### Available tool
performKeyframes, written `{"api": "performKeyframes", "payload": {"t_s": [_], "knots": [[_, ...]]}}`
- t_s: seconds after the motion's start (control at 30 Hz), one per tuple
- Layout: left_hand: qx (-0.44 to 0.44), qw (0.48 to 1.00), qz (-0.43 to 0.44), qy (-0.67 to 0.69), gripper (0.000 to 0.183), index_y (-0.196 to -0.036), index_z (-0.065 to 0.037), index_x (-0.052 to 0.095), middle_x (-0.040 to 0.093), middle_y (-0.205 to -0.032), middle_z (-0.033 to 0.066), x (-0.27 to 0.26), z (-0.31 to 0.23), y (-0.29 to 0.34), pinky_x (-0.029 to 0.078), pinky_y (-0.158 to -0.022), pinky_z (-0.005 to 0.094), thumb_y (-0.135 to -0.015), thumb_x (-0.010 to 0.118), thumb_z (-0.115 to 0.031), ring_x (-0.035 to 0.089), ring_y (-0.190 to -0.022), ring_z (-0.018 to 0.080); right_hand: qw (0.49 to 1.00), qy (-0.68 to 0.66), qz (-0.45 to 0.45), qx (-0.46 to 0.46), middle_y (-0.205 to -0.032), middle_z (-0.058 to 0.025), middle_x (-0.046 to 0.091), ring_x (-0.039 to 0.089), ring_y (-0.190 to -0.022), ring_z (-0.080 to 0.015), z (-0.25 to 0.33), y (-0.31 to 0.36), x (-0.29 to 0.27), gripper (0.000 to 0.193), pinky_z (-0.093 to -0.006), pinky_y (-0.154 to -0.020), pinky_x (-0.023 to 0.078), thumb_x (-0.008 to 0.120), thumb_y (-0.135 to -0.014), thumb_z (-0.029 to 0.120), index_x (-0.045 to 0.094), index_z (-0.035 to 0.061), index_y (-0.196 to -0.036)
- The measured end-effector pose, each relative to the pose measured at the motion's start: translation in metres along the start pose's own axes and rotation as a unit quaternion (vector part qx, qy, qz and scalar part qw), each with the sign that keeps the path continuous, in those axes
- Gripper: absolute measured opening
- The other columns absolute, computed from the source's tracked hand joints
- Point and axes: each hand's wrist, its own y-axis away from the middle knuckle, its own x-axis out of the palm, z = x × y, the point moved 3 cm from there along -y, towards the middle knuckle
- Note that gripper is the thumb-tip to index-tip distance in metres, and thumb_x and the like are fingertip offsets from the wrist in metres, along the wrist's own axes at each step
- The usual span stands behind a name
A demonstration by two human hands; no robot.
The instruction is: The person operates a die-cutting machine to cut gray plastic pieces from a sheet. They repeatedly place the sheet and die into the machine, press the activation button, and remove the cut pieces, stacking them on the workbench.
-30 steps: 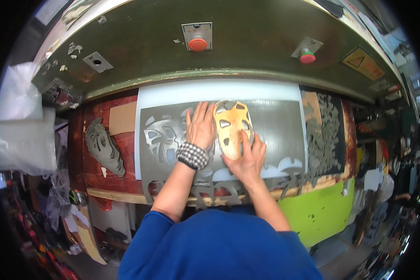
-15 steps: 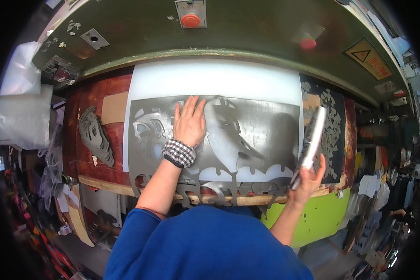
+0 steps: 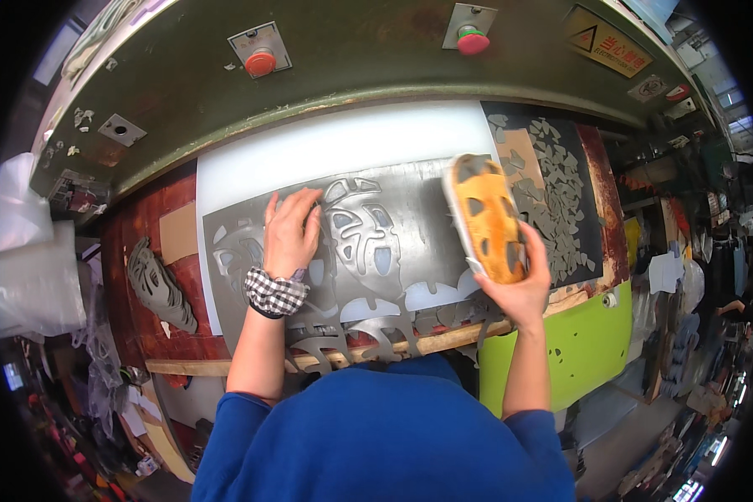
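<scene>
My right hand (image 3: 523, 280) grips a cutting die (image 3: 495, 222) by its lower end, thumb on one side and fingers on the other. The die is shoe-shaped, with a metal edge and an orange-yellow cut-out face, tilted above the right part of a dark grey sheet (image 3: 422, 205). Over the sheet's left part, my left hand (image 3: 293, 230) has its fingers apart and seems to hold nothing; whether it touches the sheet is unclear. Beside it, a cut shoe-upper outline (image 3: 364, 226) shows in the sheet. More cut-outs run along the near edge, which hangs in strips over the table front.
A white board (image 3: 351, 130) lies under the sheet. To the left rests a stack of cut grey pieces (image 3: 155, 284); to the right, many grey scraps (image 3: 556, 201) cover a black board. A green machine beam with a red button (image 3: 260, 63) spans the far side. A lime-green panel (image 3: 560, 360) stands near right.
My right hand has brought the die leftward over the sheet and turned it from edge-on to show its orange face. My left hand has shifted from lying flat to bent fingers. The view has turned.
</scene>
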Motion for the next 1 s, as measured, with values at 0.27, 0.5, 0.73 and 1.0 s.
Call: {"api": "performKeyframes", "payload": {"t_s": [0.27, 0.5, 0.73, 1.0], "knots": [[0.003, 0.996, -0.064, -0.056, 0.025, -0.109, -0.006, 0.064, 0.066, -0.103, 0.0106, -0.045, 0.029, 0.028, 0.035, -0.104, 0.0469, -0.085, 0.058, -0.002, 0.063, -0.098, 0.0257, 0.944, 0.18, 0.209, -0.182, -0.131, -0.0212, 0.051, 0.049, -0.117, -0.0379, -0.018, -0.048, 0.033, 0.094, -0.0421, -0.099, 0.043, 0.089, -0.047, 0.017, 0.049, 0.0003, -0.13], [-0.061, 0.994, -0.027, -0.089, 0.022, -0.106, -0.004, 0.065, 0.066, -0.102, 0.0116, -0.052, 0.048, 0.091, 0.037, -0.103, 0.0459, -0.085, 0.057, 0.001, 0.062, -0.097, 0.0282, 0.933, 0.239, 0.144, -0.226, -0.125, -0.0218, 0.056, 0.051, -0.12, -0.0393, -0.007, -0.019, 0.035, 0.068, -0.0426, -0.103, 0.042, 0.083, -0.062, 0.013, 0.054, -0.0043, -0.121], [-0.151, 0.98, -0.093, -0.091, 0.03, -0.115, 0.001, 0.06, 0.06, -0.111, 0.0189, -0.09, 0.081, 0.185, 0.044, -0.093, 0.0414, -0.086, 0.056, 0.001, 0.057, -0.105, 0.0351, 0.976, 0.11, -0.001, -0.189, -0.105, -0.0192, 0.065, 0.064, -0.093, -0.0348, 0.005, 0.064, 0.041, 0.028, -0.0404, -0.083, 0.052, 0.074, -0.068, 0.002, 0.064, -0.0038, -0.093], [-0.328, 0.919, -0.215, 0.034, 0.034, -0.126, 0.001, 0.048, 0.057, -0.108, 0.0131, -0.067, 0.12, 0.251, 0.044, -0.079, 0.0318, -0.098, 0.052, -0.017, 0.052, -0.087, 0.0194, 0.965, 0.255, -0.057, -0.019, -0.13, -0.0223, 0.051, 0.043, -0.126, -0.0369, -0.049, 0.041, 0.032, 0.058, -0.0421, -0.105, 0.034, 0.06, -0.084, 0.006, 0.04, -0.002, -0.138]]}}
